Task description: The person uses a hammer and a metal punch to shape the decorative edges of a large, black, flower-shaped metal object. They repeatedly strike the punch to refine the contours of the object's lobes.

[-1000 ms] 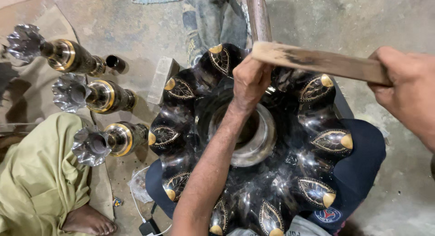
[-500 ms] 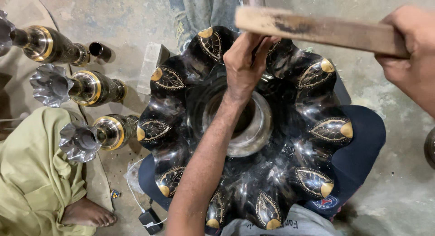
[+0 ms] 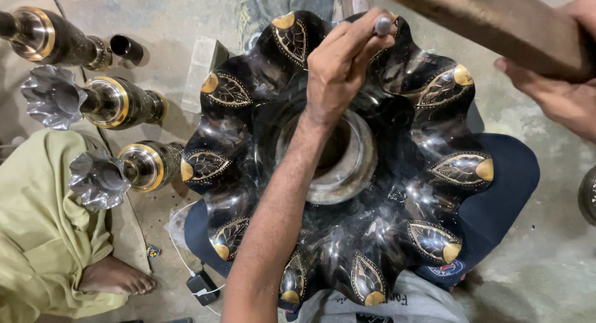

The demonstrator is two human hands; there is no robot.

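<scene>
The left hand (image 3: 338, 65) pinches a small metal punch (image 3: 383, 26) upright against the far rim of the black scalloped metal bowl (image 3: 397, 236), which rests on the person's lap. The right hand (image 3: 555, 81) grips a wooden mallet (image 3: 496, 25) raised just above the punch.

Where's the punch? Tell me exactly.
In the head view, the punch sits at top centre, pinched in the left hand against the far rim of the black scalloped bowl, just below the wooden mallet gripped by the right hand.
</scene>
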